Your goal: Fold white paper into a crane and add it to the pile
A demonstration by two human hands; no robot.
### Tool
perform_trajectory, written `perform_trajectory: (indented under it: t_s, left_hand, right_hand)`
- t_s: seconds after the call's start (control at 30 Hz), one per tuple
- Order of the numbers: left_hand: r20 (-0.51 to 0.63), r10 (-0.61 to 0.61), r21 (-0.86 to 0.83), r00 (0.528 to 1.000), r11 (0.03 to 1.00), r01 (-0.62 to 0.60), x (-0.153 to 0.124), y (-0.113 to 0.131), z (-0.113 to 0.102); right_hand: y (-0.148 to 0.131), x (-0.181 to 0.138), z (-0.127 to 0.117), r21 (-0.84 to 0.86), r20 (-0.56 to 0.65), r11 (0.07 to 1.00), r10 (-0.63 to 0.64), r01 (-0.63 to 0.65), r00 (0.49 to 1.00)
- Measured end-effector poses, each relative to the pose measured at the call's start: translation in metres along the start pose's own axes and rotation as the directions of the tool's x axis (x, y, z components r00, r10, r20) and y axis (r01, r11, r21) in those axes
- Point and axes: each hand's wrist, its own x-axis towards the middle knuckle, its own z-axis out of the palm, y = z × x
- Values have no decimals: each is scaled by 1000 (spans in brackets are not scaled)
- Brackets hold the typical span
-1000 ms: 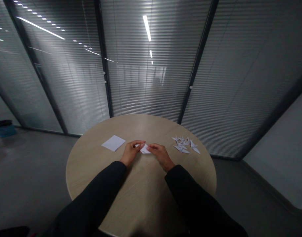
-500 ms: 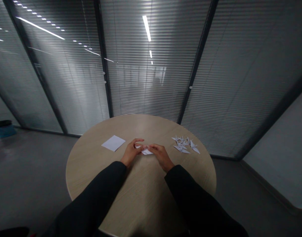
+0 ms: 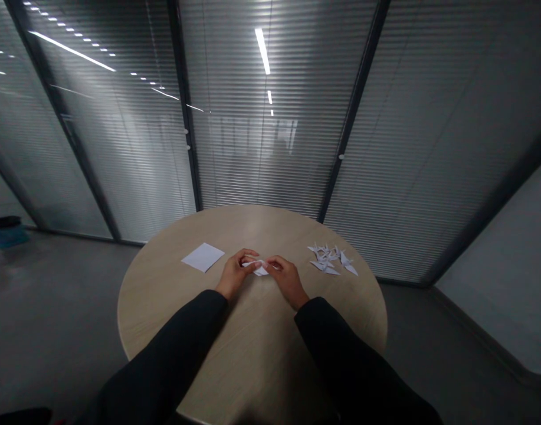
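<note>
Between my hands, a small piece of folded white paper (image 3: pixel 261 271) lies at the middle of the round table. My left hand (image 3: pixel 235 274) grips its left side, with the thumb on the paper and the fingers curled behind. From the right, my right hand (image 3: pixel 288 278) pinches the paper's other side between thumb and fingers. Both thumbs come close together over it, and the fingers hide part of the folds. Left of my left hand is a flat stack or sheet of white square paper (image 3: pixel 203 257). Several folded white paper cranes (image 3: pixel 325 260) sit in a cluster to the right.
The round wooden table (image 3: pixel 252 360) stands in front of a glass partition with blinds (image 3: pixel 265 171). A bin with a blue lower part (image 3: pixel 7 233) is on the floor at far left. A pale wall (image 3: pixel 504 277) rises at the right.
My fingers have shifted slightly on the folded paper; the left fingertips have curled in and the thumbs have moved a little apart. The square paper and the cranes stay put.
</note>
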Motion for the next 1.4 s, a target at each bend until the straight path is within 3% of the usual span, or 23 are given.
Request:
perform_trajectory:
  t_s: [0.1,0.37,0.57,0.87,1.2,1.4]
  left_hand:
    - [38,35,14,999,999,-35,0,-2,-1]
    - [-5,133,75,991,988,-133,-2,-7,-1]
    - [2,229,185,973,957,-225,-2,-6,-2]
    - [-42,259,295,965,926,-236,-6,1,0]
    - [38,417,473,908,793,-384,-11,8,-3]
    - [112,491,593,864,665,-454,-8,6,-4]
  right_hand:
    - [-3,-1,-1,-68,-59,993,-96,92,994]
    - [-7,-3,-5,-227,-15,919,-334,322,942]
    - [-6,-3,-5,-239,-11,903,-369,356,929]
    - [-12,-5,-3,-280,-45,888,-392,365,919]
    - [-10,-6,-3,-371,-44,838,-447,401,893]
    - [-9,-5,-6,-401,0,800,-488,447,873]
